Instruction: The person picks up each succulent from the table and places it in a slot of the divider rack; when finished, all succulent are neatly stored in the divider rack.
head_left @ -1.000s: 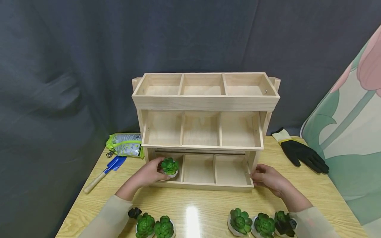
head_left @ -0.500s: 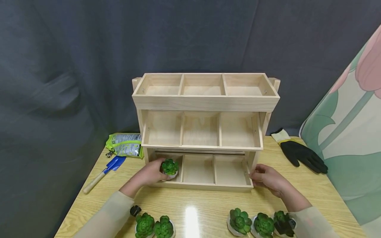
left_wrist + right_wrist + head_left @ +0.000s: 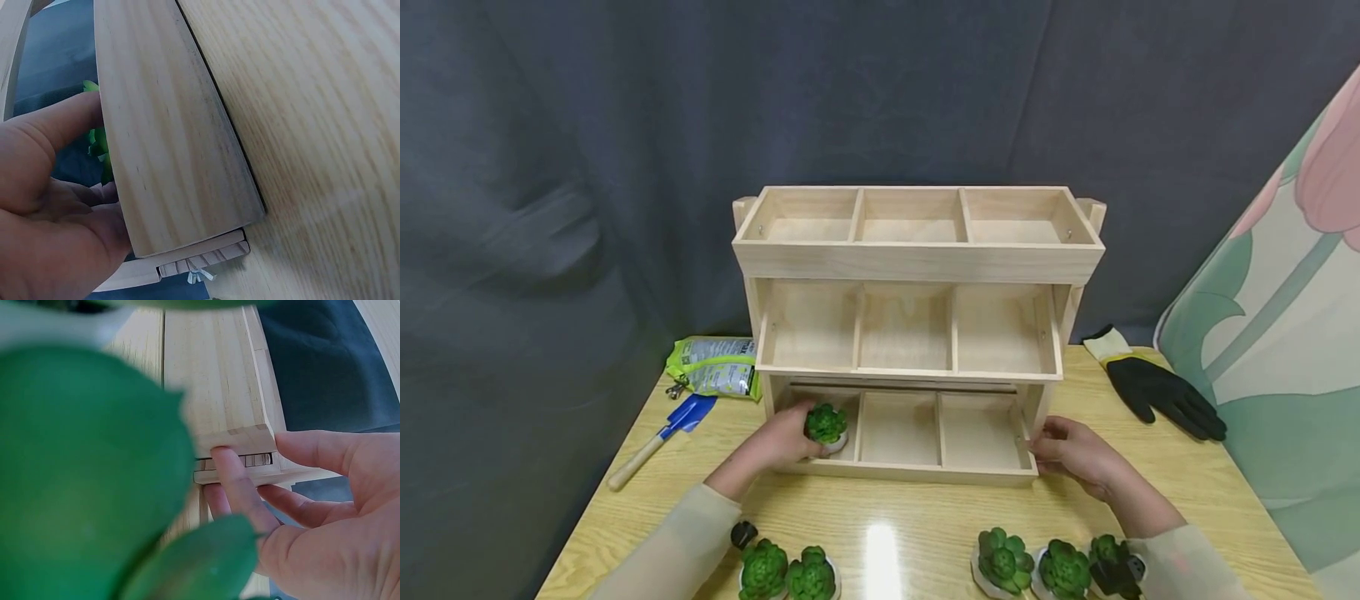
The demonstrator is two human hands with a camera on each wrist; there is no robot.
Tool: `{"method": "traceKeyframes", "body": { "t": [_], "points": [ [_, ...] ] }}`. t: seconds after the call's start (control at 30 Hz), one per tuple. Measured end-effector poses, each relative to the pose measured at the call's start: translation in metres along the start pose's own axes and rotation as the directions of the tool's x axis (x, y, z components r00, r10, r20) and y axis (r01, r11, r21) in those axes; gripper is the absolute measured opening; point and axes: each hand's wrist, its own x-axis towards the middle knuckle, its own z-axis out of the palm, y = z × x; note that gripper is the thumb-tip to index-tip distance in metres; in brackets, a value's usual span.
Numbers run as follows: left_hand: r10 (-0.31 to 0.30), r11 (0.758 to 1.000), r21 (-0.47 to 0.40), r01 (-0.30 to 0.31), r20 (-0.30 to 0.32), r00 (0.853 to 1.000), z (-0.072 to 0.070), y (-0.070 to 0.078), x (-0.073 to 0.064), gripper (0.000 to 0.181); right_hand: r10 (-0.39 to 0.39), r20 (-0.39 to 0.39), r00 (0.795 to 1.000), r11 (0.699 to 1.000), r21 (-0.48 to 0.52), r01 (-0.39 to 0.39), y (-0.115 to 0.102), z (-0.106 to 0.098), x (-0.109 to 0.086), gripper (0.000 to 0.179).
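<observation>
Shifted slightly left, one potted succulent (image 3: 825, 422) sits pinched by the left hand (image 3: 784, 437) in the planter rack's (image 3: 917, 262) bottom-left compartment; right hand (image 3: 1078, 454) pinches its bottom-right corner; five other succulents (image 3: 1002, 558) toward the table's (image 3: 936, 512) near edge remain unplaced.

There are six potted plants (image 3: 826, 423), grouped as one, two and three; two hands, one left hand (image 3: 786, 437) and one right hand (image 3: 1077, 451); one wooden rack (image 3: 917, 263) with three tiers (image 3: 910, 472), three compartments (image 3: 912, 230) in each, nine altogether; one trowel (image 3: 651, 447), one bag (image 3: 715, 368) and one glove (image 3: 1161, 397); one table (image 3: 932, 508); one wing nut (image 3: 200, 275) shows.
</observation>
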Motion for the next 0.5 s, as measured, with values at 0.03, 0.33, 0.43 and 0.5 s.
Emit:
{"method": "traceKeyframes", "body": {
  "t": [0.03,0.33,0.43,0.5],
  "points": [
    [-0.002,1.0,-0.001,0.002,-0.002,1.0,0.0001,0.0006,-0.0001,0.081,-0.001,0.0,1.0,1.0,0.0,0.001,0.0002,-0.0001,0.0001,0.067],
    [-0.011,1.0,0.0,0.011,-0.019,1.0,0.0017,0.0033,-0.0011,0.086,0.011,0.003,1.0,1.0,0.008,-0.011,0.001,-0.0003,0.0014,0.07],
    [0.0,1.0,-0.02,0.0,-0.026,1.0,-0.0003,0.004,-0.0029,0.096,0.011,0.005,1.0,1.0,0.012,-0.011,0.0008,-0.0002,0.001,0.07],
    [0.018,0.999,-0.05,-0.019,-0.034,0.999,-0.0041,0.006,-0.0059,0.099,0.008,0.005,1.0,1.0,0.014,-0.008,0.0005,-0.0002,0.0006,0.07]
  ]
}}
